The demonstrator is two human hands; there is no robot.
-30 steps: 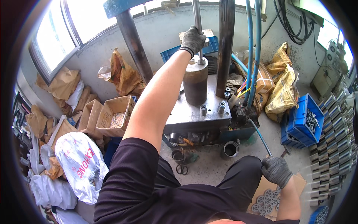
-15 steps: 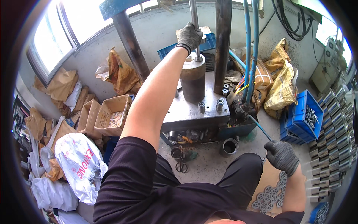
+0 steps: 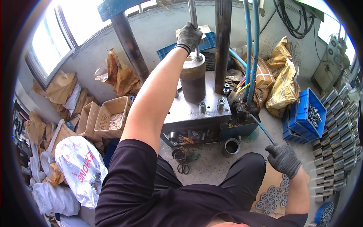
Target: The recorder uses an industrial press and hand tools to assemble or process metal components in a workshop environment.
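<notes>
My left hand (image 3: 190, 36), in a dark grey glove, is closed around an upright steel rod (image 3: 192, 11). The rod's lower end meets the top of a thick metal cylinder (image 3: 193, 81), which stands on the steel table of a press (image 3: 177, 114). Down at the right, my gloved right hand (image 3: 283, 159) grips the end of a slim blue lever (image 3: 262, 129). That lever runs up to a dark block beside the table. Small ringed metal bushings (image 3: 221, 104) stand on the table's right part.
Dark press columns (image 3: 223, 45) and blue hoses (image 3: 254, 49) rise around the table. Blue crates (image 3: 307, 115) of metal parts and stacked steel tubes (image 3: 336, 136) stand right. Cardboard boxes (image 3: 112, 118) and a white sack (image 3: 81, 170) lie left. Grey spoked discs (image 3: 273, 196) rest on cardboard.
The scene has shifted slightly left in the picture. Both hands keep their grips, and neither the rod nor the lever has visibly moved against the press.
</notes>
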